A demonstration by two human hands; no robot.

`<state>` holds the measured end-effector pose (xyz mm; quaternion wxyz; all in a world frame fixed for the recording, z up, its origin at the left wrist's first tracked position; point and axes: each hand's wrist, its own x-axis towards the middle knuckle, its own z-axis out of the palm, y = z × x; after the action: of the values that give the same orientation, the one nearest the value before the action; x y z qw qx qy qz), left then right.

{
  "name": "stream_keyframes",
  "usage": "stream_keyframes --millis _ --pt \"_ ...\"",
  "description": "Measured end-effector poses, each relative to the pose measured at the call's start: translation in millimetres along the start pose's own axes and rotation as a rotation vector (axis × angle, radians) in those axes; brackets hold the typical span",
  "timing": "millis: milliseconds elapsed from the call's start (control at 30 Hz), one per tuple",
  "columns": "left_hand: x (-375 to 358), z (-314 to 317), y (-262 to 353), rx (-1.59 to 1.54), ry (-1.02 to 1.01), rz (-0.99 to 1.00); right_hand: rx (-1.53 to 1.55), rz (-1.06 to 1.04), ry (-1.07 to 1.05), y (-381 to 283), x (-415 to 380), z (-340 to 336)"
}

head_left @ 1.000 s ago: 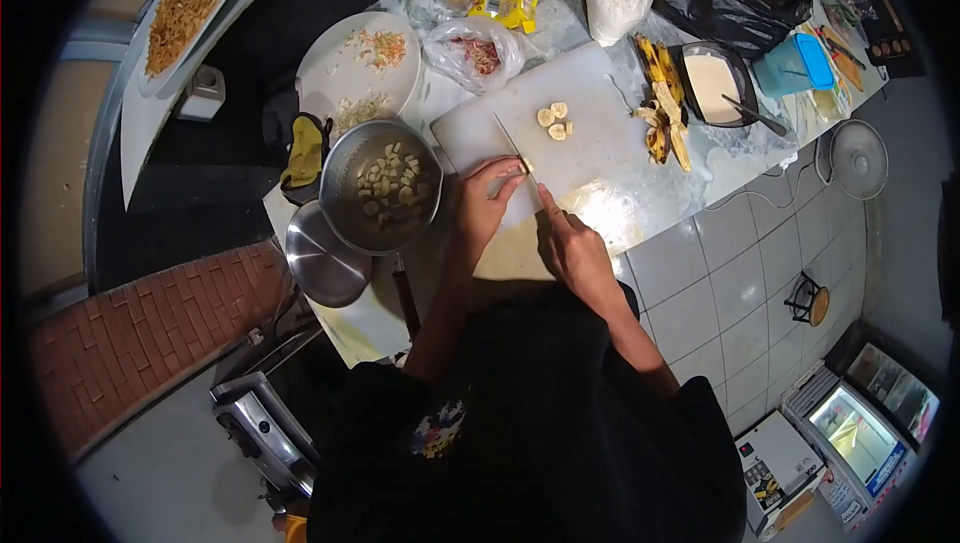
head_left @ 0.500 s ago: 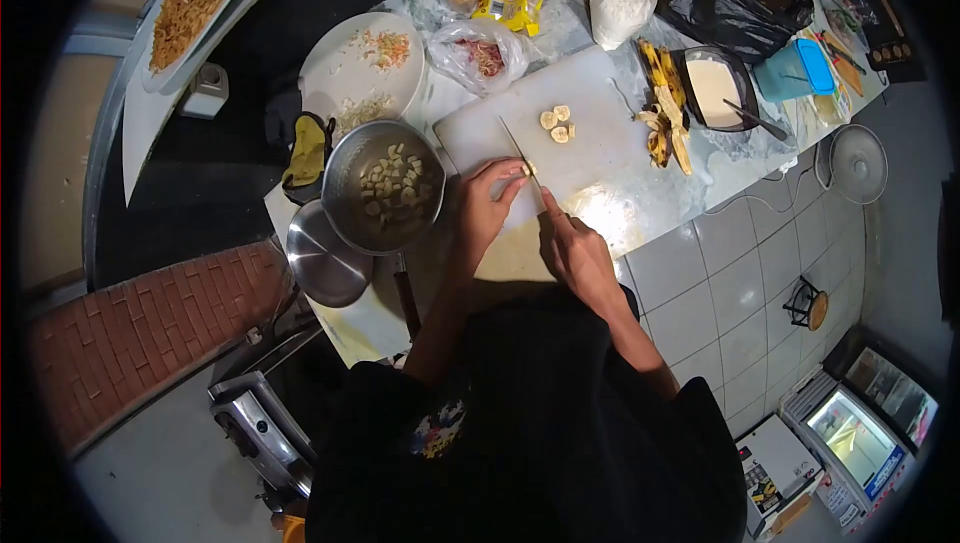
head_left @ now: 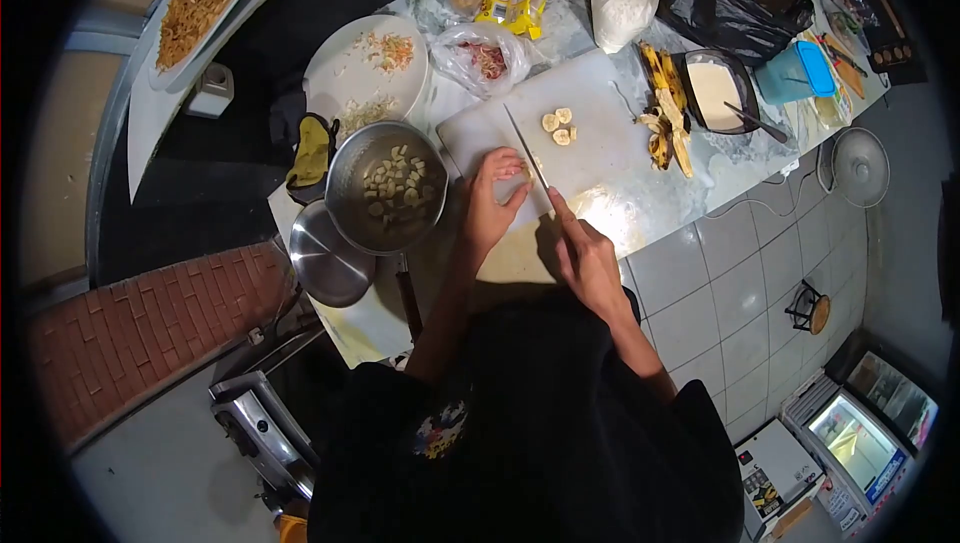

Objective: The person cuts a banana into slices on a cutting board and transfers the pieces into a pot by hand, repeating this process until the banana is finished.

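Note:
My right hand point(head_left: 588, 261) grips a knife point(head_left: 524, 146), index finger stretched along the top of its blade. The blade points away from me over the white cutting board point(head_left: 600, 93). Left of the blade, my left hand point(head_left: 494, 201) has its fingers and thumb curled round a small piece of banana, mostly hidden by the fingers. A pale bit of banana shows against the blade. Beyond the knife, several banana slices point(head_left: 560, 126) lie grouped on the board. To the left stands a metal pot point(head_left: 345, 183) with cut pieces in it.
Banana peels point(head_left: 662, 108) lie right of the board, beside a black bowl of white batter point(head_left: 715, 91) with a spoon. Behind are a bag of white powder point(head_left: 622, 13) and a black plastic bag point(head_left: 735, 3). A white plate point(head_left: 325, 68) and metal lid point(head_left: 330, 263) sit left.
The knife blade has shifted slightly right, away from the left fingertips. My left fingers have moved a little along the banana piece. The slices on the board have not moved.

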<state>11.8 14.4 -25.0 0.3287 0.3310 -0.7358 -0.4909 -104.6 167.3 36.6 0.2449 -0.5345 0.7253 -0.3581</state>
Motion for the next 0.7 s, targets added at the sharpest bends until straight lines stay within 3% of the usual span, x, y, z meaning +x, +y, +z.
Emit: stream_keyframes --millis 200,300,367,500,567,700 --pt "-1.7 -4.5 8.9 0.078 -0.016 0.031 0.092 0.032 0.029 -3.5 -0.5 -5.0" --pt "-3.5 -7.7 14.5 -0.004 -0.039 -0.094 0.144 0.056 0.023 -3.6 -0.9 -4.6" --pt "-4.4 -10.0 17.0 -0.456 -0.049 -0.264 0.216 0.037 0.036 -3.2 0.0 -3.5" --pt "4.0 -23.3 40.7 -0.667 -0.199 -0.411 0.315 0.148 -0.056 -13.7 3.1 -10.6" --pt "2.7 -23.5 35.2 -1.025 -0.206 -0.466 0.368 0.127 0.03 -7.2 2.6 -2.5" --pt "-0.4 -21.3 27.6 -1.084 -0.159 -0.484 0.428 0.176 -0.027 -8.7 3.0 -7.4"
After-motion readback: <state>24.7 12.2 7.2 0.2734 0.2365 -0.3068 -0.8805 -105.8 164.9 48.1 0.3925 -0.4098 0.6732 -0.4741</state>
